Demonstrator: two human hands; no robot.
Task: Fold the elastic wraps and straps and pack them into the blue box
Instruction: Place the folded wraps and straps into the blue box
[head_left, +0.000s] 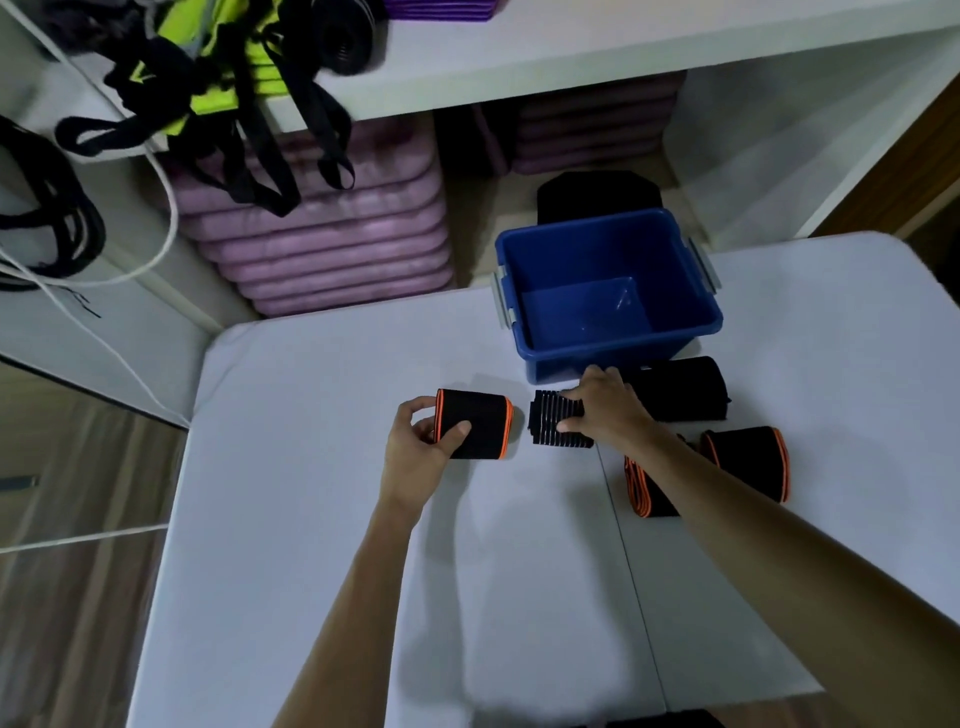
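Flanking the hands (423, 441) (605, 408) — folded wraps (748, 462), blue box (608, 291) behind, purple mats (332, 228)

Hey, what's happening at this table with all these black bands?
A person is folding elastic wraps at a white table. Their left hand grips a folded black wrap with orange edging, while the right hand presses on a ribbed black strap. More folded wraps lie to the right: a plain black one and two orange-edged ones. The blue box at the table's far edge looks empty, so no packing yet.
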